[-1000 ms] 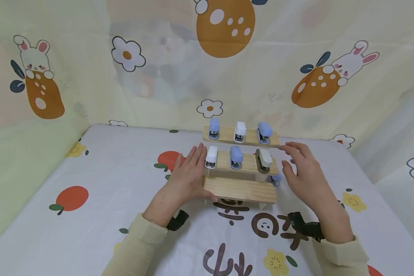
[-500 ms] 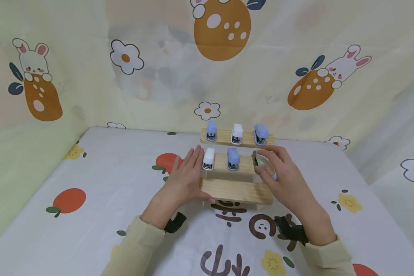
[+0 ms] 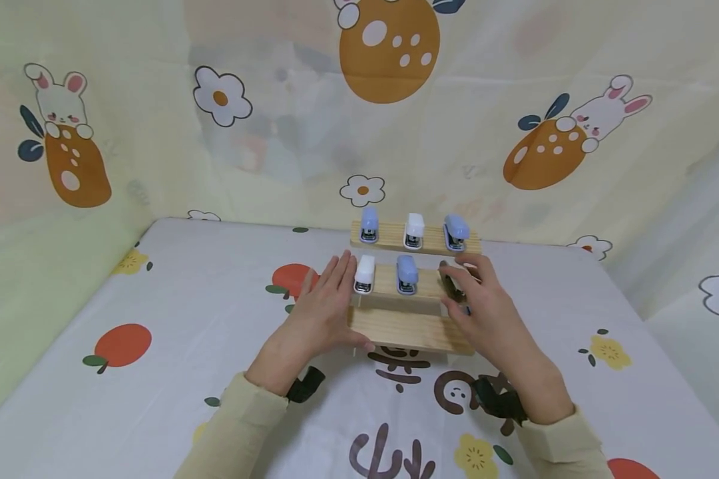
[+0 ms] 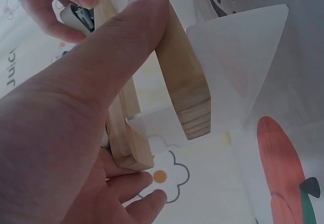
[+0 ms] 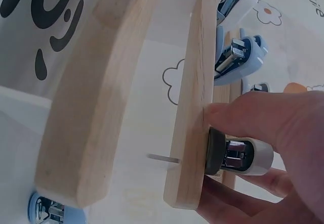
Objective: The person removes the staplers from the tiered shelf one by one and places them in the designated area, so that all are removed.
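Observation:
A three-tier wooden display rack (image 3: 410, 329) stands on the table, its boards stepping up towards the back. My left hand (image 3: 323, 309) lies along the rack's left end with straight fingers, its thumb touching the lowest board. At the middle board's right end my right hand (image 3: 491, 316) pinches a stapler with a grey-white top and dark base (image 5: 253, 155), thumb at the near side and fingers behind. The same board bears a white stapler (image 3: 364, 274) and a blue stapler (image 3: 407, 274). Part of the held stapler is hidden by my fingers in the head view.
On the top board stand a blue stapler (image 3: 369, 225), a white stapler (image 3: 415, 230) and another blue one. One more blue stapler (image 5: 55, 210) lies by the rack's right end, mostly hidden in the head view. A patterned curtain (image 3: 287, 166) hangs behind the table.
My right hand has moved left from beside the rack and taken hold of the grey-white stapler. That stapler now sits turned, with its dark base showing. My left hand stays at the rack's left end.

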A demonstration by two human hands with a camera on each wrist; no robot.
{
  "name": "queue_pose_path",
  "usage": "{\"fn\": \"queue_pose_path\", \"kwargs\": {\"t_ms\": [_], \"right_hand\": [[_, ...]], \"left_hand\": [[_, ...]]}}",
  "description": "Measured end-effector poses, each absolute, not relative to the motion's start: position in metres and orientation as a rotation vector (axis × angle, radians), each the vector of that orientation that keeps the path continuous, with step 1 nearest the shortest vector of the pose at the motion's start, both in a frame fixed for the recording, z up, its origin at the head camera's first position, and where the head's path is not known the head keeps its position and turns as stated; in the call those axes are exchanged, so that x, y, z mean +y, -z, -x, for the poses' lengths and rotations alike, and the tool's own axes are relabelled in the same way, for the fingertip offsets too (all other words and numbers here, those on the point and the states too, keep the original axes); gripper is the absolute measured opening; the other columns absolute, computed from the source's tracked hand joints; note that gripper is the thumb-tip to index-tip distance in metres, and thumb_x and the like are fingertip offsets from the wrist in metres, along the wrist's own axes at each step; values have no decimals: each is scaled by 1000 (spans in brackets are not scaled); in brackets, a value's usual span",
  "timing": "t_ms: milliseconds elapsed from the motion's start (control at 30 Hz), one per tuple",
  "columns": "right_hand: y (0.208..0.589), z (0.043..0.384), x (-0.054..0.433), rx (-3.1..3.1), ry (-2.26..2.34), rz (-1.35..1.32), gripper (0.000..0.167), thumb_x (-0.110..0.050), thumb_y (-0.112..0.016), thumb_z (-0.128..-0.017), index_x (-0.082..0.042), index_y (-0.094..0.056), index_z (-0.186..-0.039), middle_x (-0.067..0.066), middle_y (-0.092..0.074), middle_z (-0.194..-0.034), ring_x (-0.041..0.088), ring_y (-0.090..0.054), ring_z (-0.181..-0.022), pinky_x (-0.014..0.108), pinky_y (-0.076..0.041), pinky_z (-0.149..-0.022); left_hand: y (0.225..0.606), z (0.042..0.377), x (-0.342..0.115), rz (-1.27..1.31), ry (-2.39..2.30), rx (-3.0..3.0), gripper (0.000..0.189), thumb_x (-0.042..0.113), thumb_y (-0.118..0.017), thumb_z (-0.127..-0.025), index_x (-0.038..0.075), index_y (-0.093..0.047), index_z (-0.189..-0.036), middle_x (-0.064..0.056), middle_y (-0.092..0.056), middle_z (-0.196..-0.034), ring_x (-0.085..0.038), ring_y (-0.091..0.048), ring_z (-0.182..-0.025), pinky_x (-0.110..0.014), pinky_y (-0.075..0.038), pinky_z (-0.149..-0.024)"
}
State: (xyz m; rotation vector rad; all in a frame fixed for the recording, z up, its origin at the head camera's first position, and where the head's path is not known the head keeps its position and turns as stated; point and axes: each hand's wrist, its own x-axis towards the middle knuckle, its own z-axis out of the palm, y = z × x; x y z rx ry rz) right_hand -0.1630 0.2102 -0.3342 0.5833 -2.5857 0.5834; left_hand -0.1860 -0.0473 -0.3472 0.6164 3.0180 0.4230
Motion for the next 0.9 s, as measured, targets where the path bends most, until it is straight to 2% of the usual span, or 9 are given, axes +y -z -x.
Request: {"fn": "queue_pose_path", "kwargs": {"t_ms": [300, 600, 700, 900], "right_hand": [[330, 163, 214, -2556, -597, -587, 36, 9, -74, -80, 2, -62, -113, 22, -47, -133, 41, -59, -110, 51, -57, -82], [326, 160, 223, -2533, -591, -650, 34, 11, -73, -79, 5, -62, -111, 22, -51, -132, 40, -60, -110, 50, -56, -79], [322, 158, 225, -2568, -585, -647, 35, 10, -73, -80, 4, -62, -112, 22, -51, -131, 40, -61, -109, 52, -57, -81], [316, 154, 230, -2666, -590, -587, 38, 7, -73, -82, 3, -61, -118, 22, -48, -134, 41, -56, -117, 57, -53, -89]], "left_hand": [[348, 187, -46, -606, -416, 3013, 144, 63, -88, -57, 4, -6, -159, -10, -5, -168, -28, -9, -156, -58, -12, -123], [347, 188, -46, -605, -377, 3013, 144, 65, -87, -57, 5, -5, -159, -9, -5, -168, -27, -9, -156, -57, -13, -123], [346, 187, -46, -603, -390, 3009, 144, 64, -87, -57, 5, -5, -159, -9, -5, -168, -27, -8, -156, -57, -12, -124], [346, 187, -46, -600, -403, 3005, 143, 63, -88, -58, 5, -5, -159, -9, -5, -168, -28, -8, -156, -58, -11, -124]]}}
